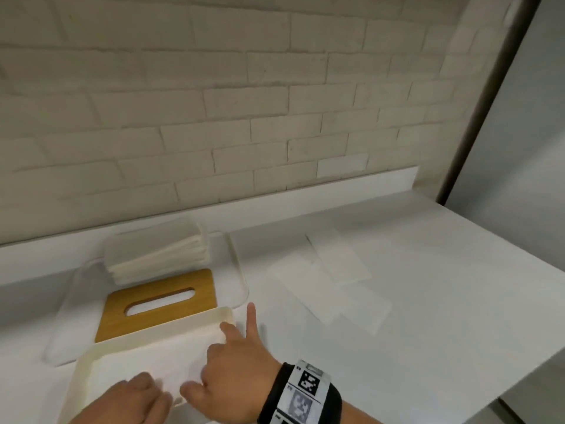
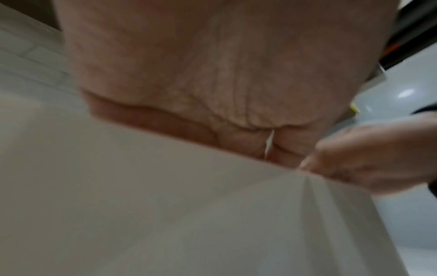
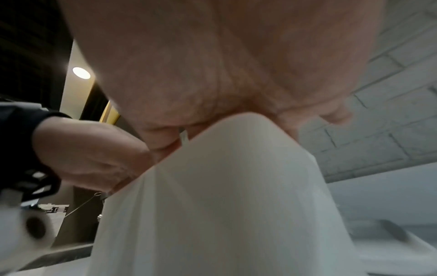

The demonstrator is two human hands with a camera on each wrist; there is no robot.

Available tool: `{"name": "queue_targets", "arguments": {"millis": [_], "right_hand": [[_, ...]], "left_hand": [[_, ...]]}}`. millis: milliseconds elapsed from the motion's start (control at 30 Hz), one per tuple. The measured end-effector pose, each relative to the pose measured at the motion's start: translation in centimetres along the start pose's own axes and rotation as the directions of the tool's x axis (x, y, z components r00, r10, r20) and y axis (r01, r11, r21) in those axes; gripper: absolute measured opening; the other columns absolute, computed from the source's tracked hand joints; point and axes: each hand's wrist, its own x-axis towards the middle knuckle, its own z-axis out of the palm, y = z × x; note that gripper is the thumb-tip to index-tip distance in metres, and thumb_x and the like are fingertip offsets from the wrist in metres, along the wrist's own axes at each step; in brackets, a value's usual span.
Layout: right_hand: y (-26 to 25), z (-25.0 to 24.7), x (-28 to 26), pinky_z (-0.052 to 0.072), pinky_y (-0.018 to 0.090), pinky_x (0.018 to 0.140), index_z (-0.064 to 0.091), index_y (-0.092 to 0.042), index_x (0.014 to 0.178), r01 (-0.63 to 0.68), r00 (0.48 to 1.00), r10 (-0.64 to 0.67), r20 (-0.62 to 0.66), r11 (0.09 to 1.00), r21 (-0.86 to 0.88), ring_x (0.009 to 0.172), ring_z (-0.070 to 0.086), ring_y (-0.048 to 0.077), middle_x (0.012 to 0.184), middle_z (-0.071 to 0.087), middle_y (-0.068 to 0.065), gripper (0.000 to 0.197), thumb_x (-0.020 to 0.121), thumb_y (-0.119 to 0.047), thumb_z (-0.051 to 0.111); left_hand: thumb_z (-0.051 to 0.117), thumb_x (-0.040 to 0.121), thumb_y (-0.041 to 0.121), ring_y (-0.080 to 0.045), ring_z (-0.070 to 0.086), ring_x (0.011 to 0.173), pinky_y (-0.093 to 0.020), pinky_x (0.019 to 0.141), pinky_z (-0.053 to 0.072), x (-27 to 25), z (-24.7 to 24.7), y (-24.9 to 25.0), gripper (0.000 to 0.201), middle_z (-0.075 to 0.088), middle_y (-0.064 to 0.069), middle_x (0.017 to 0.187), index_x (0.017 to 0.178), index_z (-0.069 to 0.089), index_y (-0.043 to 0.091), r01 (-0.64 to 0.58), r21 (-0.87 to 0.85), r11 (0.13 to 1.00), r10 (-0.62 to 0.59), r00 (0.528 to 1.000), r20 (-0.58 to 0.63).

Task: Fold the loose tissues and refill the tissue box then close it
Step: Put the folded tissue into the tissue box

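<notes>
An open cream tissue box (image 1: 171, 327) stands at the counter's near left with a white tissue (image 1: 146, 359) spread in it. My left hand (image 1: 137, 396) pinches the tissue's near edge with curled fingers. Beside it, my right hand (image 1: 214, 362) holds the same tissue near the box's right end, one finger pointing straight out over the counter. The left wrist view shows my left hand (image 2: 212, 74) above the tissue (image 2: 165, 205), which my right hand (image 2: 378, 158) pinches into a crease. In the right wrist view the tissue (image 3: 224, 186) drapes under my right hand (image 3: 212, 65), and my left hand (image 3: 94, 155) grips its edge.
Behind the box, the wooden lid (image 1: 122, 319) with a slot lies on a clear tray (image 1: 238, 270), next to a stack of folded tissues (image 1: 156, 249). Several loose tissues (image 1: 336, 264) lie flat on the white counter (image 1: 443, 286) to the right. A brick wall backs the counter.
</notes>
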Motion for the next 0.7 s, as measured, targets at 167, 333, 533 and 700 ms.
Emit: {"name": "queue_targets", "arguments": {"millis": [167, 333, 533, 700], "right_hand": [[7.6, -3.7, -1.1, 0.027, 0.037, 0.114, 0.071, -0.021, 0.097, 0.033, 0.962, 0.152, -0.225, 0.757, 0.653, 0.121, 0.051, 0.012, 0.113, 0.068, -0.005, 0.046, 0.086, -0.060, 0.047], [24.2, -7.0, -0.5, 0.045, 0.033, 0.091, 0.064, -0.005, 0.110, -0.621, 0.697, 0.716, -0.039, 0.630, 0.466, 0.108, 0.060, 0.029, 0.115, 0.065, 0.014, 0.041, 0.097, -0.040, 0.046], [32.1, -4.1, 1.3, 0.041, 0.037, 0.100, 0.058, -0.012, 0.123, -0.844, 0.537, 0.839, 0.088, 0.532, 0.069, 0.121, 0.048, 0.029, 0.128, 0.054, 0.010, 0.060, 0.087, -0.060, 0.050], [34.7, -3.4, 3.1, 0.048, 0.029, 0.089, 0.065, -0.011, 0.115, -0.759, 0.649, 0.751, 0.126, 0.627, 0.174, 0.113, 0.062, 0.029, 0.116, 0.064, 0.009, 0.031, 0.090, -0.028, 0.061]], "left_hand": [[0.021, 0.066, 0.078, 0.002, 0.055, 0.095, -0.017, 0.104, 0.036, -1.2, 2.6, -1.0, 0.055, 0.056, 0.020, 0.096, 0.096, 0.053, 0.044, 0.127, -0.386, 0.914, -0.104, 0.991, 0.080], [0.041, 0.086, 0.058, 0.016, 0.053, 0.076, 0.005, 0.070, 0.035, 3.4, -5.6, 8.7, 0.025, 0.053, 0.032, 0.063, 0.068, 0.055, 0.047, 0.023, -0.411, 0.911, -0.200, 0.898, -0.393], [0.059, 0.068, 0.052, -0.011, 0.068, 0.078, -0.017, 0.073, 0.051, 11.8, -4.8, 17.0, 0.022, 0.070, 0.010, 0.080, 0.080, 0.072, 0.038, -0.081, -0.896, 0.436, -0.211, 0.959, -0.189], [0.064, 0.079, 0.027, -0.014, 0.070, 0.077, -0.025, 0.071, 0.052, 17.4, -2.6, 20.4, 0.012, 0.074, 0.001, 0.077, 0.074, 0.075, 0.031, 0.125, -0.982, 0.144, -0.325, 0.943, 0.073]]}}
